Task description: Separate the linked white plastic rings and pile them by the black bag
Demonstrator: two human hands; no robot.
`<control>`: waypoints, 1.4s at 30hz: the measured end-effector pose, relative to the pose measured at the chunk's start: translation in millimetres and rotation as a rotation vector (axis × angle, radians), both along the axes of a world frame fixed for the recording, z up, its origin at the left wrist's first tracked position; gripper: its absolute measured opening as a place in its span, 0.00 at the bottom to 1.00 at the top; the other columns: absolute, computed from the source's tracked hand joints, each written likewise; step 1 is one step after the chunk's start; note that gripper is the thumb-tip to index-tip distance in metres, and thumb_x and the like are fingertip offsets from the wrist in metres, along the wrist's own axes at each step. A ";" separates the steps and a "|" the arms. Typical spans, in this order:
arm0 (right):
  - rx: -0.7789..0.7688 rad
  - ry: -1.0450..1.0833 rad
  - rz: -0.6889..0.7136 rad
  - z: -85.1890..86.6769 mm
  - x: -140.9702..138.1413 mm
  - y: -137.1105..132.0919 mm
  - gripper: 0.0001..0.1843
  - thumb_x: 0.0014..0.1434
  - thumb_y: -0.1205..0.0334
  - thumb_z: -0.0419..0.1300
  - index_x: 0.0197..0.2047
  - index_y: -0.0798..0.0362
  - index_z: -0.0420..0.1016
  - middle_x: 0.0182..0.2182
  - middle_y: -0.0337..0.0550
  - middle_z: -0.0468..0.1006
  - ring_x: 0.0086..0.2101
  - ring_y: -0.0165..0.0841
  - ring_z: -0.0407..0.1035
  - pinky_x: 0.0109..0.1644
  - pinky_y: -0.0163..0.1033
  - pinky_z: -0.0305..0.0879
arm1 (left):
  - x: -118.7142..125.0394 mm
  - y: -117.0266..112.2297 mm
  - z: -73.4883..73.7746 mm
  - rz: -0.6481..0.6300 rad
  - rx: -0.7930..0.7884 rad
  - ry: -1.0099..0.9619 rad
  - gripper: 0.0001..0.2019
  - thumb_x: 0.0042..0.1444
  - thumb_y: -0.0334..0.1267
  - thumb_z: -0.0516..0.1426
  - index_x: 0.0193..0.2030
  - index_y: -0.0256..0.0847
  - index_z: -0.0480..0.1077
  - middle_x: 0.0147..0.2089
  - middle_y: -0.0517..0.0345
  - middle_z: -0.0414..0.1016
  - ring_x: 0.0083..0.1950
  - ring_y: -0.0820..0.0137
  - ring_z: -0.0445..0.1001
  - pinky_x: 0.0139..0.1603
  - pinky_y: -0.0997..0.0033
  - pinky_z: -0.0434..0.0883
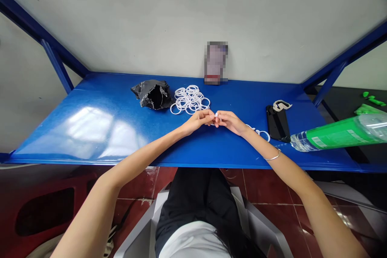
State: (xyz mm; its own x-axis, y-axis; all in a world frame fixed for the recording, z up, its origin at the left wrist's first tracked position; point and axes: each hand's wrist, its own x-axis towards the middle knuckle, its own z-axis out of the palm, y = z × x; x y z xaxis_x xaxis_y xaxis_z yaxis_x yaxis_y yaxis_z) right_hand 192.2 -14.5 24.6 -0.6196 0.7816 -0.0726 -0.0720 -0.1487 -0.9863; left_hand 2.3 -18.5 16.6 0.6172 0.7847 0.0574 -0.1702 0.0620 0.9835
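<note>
My left hand (200,119) and my right hand (230,121) meet over the middle of the blue table (105,125). Both pinch a small white piece (216,115) between their fingertips; it is too small to name. A pile of several white rings (190,99) lies just behind my left hand. A few more white rings (262,132) lie on the table by my right wrist, which wears a thin silver bangle (273,157).
A crumpled black bag (153,94) lies left of the ring pile. A blurred upright object (215,63) leans on the back wall. A black phone (277,123) and a white clip-like part (281,105) lie at right, beside a green-labelled bottle (338,133) on its side.
</note>
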 end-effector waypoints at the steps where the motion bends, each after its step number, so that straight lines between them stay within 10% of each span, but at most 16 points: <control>1: -0.058 0.037 0.003 -0.9 -1.7 0.4 0.14 0.57 0.51 0.60 0.29 0.54 0.72 0.20 0.36 0.66 0.25 0.29 0.61 0.43 0.40 0.63 | 0.3 1.6 -1.2 -0.016 -0.078 -0.039 0.20 0.55 0.53 0.60 0.33 0.35 0.68 0.30 0.54 0.75 0.35 0.71 0.73 0.38 0.73 0.64; 9: -0.302 0.223 0.031 -7.1 -7.9 1.8 0.11 0.60 0.57 0.55 0.33 0.55 0.73 0.20 0.33 0.53 0.26 0.30 0.59 0.35 0.36 0.59 | 1.2 10.3 -6.8 0.011 -0.324 -0.170 0.16 0.53 0.45 0.64 0.26 0.34 0.70 0.18 0.66 0.54 0.24 0.77 0.61 0.33 0.75 0.63; 30: -0.341 0.189 0.057 -2.5 -12.5 0.9 0.13 0.59 0.56 0.50 0.28 0.53 0.68 0.20 0.34 0.48 0.24 0.30 0.51 0.30 0.35 0.56 | 3.6 12.5 -12.2 0.031 -0.351 -0.221 0.23 0.44 0.50 0.68 0.19 0.36 0.63 0.18 0.66 0.56 0.23 0.78 0.58 0.31 0.75 0.63; 42: -0.308 0.206 0.044 -3.5 -10.8 5.0 0.14 0.59 0.54 0.51 0.24 0.51 0.58 0.17 0.32 0.45 0.20 0.28 0.46 0.27 0.35 0.51 | 5.6 9.9 -10.5 -0.005 -0.387 -0.258 0.26 0.55 0.48 0.63 0.18 0.39 0.54 0.20 0.67 0.46 0.23 0.78 0.53 0.31 0.73 0.62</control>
State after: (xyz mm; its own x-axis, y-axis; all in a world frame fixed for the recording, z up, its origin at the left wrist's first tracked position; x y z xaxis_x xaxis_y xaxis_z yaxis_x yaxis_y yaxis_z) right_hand 181.5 -9.5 21.1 -0.6780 0.7151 -0.1703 -0.2516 -0.4434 -0.8603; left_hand 7.9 -8.6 6.0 0.6252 0.7756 -0.0865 -0.4053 0.4174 0.8134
